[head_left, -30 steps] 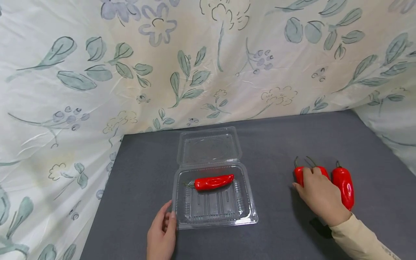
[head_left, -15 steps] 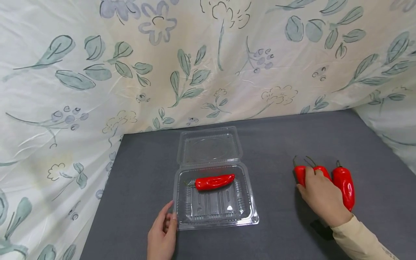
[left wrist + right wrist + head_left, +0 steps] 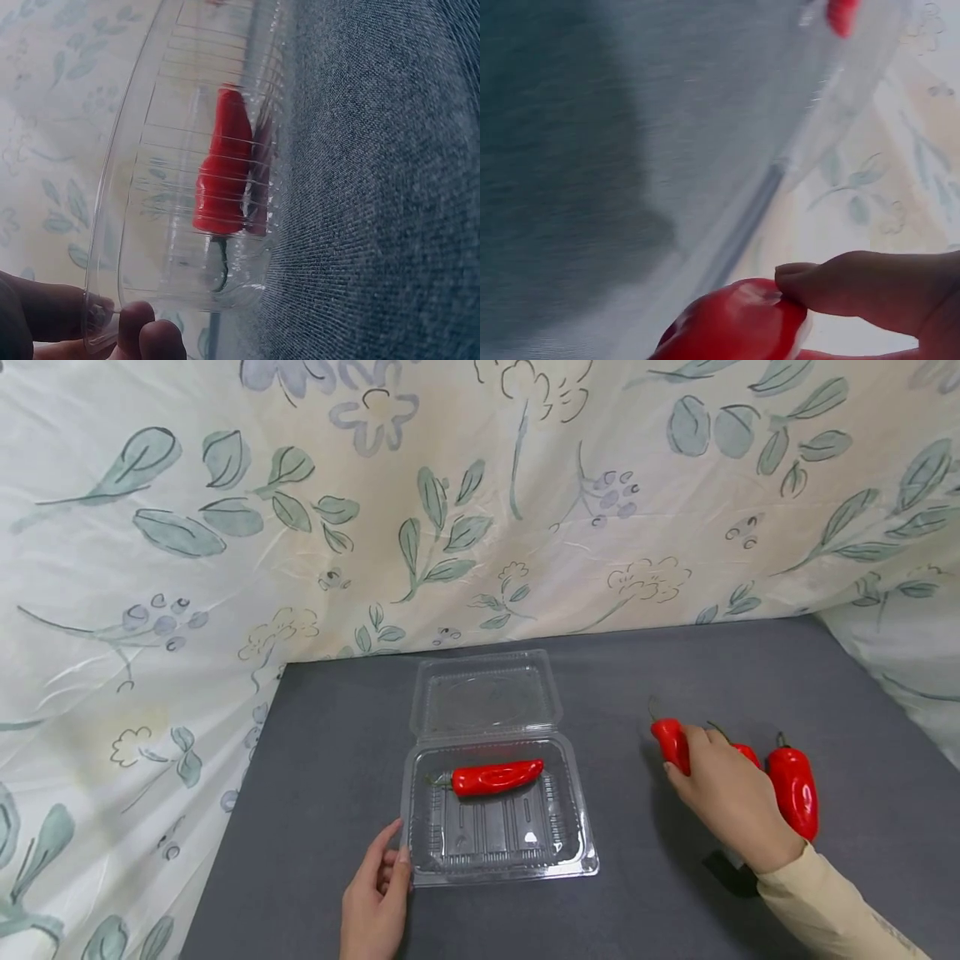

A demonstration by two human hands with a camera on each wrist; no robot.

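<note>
A clear plastic clamshell container (image 3: 506, 879) lies with its lid (image 3: 486, 696) folded back. One red pepper (image 3: 497, 778) lies inside it, stem to the left. My left hand (image 3: 375, 897) grips the container's near left corner; in the left wrist view, fingertips (image 3: 161, 341) close on the rim. On the right side, my right hand (image 3: 731, 797) holds another red pepper (image 3: 671, 743) between thumb and fingers, its stem pointing away. The right wrist view has the thumb pressing this pepper (image 3: 731, 322). Beside the hand lie a partly hidden red pepper (image 3: 747, 753) and a whole one (image 3: 793, 789).
The table has a dark grey cloth (image 3: 615, 693). Behind it and along both sides hangs a pale curtain (image 3: 555, 552) with leaves and flowers. A dark strap-like object (image 3: 731, 872) shows under the right wrist.
My right hand has drawn its pepper left, apart from the two beside it. The left hand has stayed on the container, and the pepper inside has not moved within it.
</note>
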